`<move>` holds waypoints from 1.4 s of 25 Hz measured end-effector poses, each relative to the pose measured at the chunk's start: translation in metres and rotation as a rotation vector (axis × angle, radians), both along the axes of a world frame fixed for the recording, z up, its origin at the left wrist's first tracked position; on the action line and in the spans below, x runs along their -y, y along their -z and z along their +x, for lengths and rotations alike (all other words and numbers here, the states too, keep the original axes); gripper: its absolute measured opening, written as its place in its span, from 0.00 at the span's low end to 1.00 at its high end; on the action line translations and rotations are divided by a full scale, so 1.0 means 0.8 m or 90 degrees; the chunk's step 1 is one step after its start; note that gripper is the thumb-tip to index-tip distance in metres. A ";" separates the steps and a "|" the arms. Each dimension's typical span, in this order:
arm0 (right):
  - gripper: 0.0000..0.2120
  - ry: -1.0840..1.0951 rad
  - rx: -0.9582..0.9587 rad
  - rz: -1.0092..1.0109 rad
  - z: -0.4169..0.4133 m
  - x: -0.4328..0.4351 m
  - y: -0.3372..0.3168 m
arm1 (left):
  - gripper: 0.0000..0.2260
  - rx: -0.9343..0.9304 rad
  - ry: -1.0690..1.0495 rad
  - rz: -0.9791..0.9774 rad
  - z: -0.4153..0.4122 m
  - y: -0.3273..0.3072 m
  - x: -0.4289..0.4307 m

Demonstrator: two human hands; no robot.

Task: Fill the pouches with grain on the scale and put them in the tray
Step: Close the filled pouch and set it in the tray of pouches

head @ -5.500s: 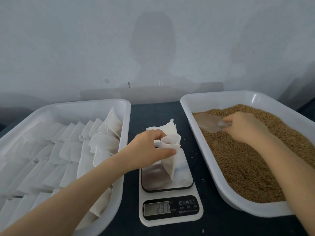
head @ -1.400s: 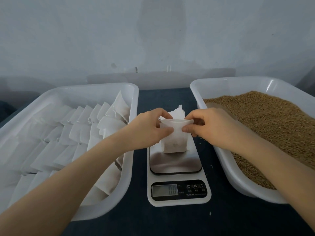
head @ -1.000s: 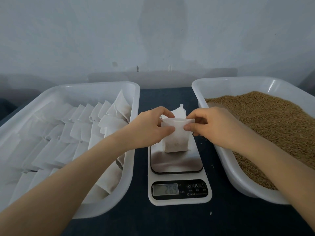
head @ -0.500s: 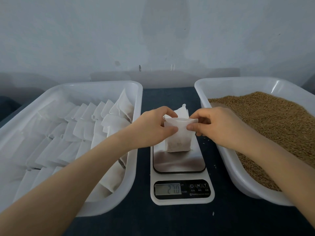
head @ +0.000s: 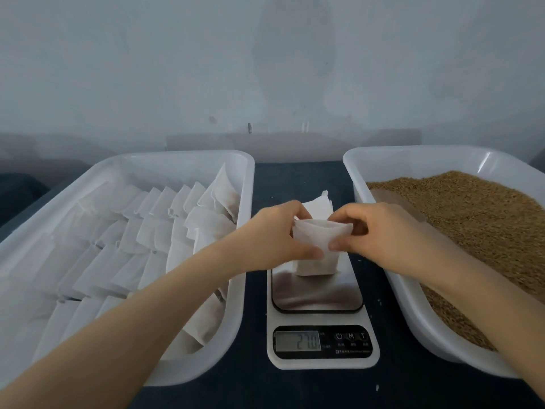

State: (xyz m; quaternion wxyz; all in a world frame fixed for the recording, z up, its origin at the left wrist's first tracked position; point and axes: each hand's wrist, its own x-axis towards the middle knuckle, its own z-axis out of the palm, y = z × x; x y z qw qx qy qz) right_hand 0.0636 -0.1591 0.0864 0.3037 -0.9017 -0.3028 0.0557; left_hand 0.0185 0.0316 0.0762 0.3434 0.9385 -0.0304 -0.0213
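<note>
A small white pouch (head: 315, 255) with grain in its lower part stands upright on the steel plate of a white kitchen scale (head: 320, 296); the display reads about 27. My left hand (head: 274, 234) pinches the pouch's top edge from the left, and my right hand (head: 380, 228) pinches it from the right. Behind the pouch lies a stack of flat white pouches (head: 317, 203). The white tray (head: 246, 202) on the left holds rows of several filled pouches. The white tray (head: 354, 175) on the right holds brown grain (head: 472, 216).
A clear scoop (head: 395, 197) lies half buried in the grain at the right tray's near left side. The trays and scale sit on a dark tabletop (head: 298, 178) against a pale wall. A few loose grains lie beside the scale.
My right hand left the scoop in the grain and came to the pouch's top. Both hands have folded the pouch's top edge over slightly. The scale reading settled near 27.
</note>
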 end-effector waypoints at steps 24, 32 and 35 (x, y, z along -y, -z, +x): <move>0.08 0.011 -0.001 0.059 -0.004 -0.011 -0.001 | 0.15 0.057 -0.064 -0.140 -0.007 -0.013 0.008; 0.06 0.142 0.002 0.270 0.005 -0.007 -0.009 | 0.07 0.190 -0.428 -0.276 -0.001 -0.057 -0.087; 0.07 0.147 -0.003 0.284 0.005 -0.006 -0.009 | 0.03 0.137 -0.480 -0.226 0.000 -0.041 -0.107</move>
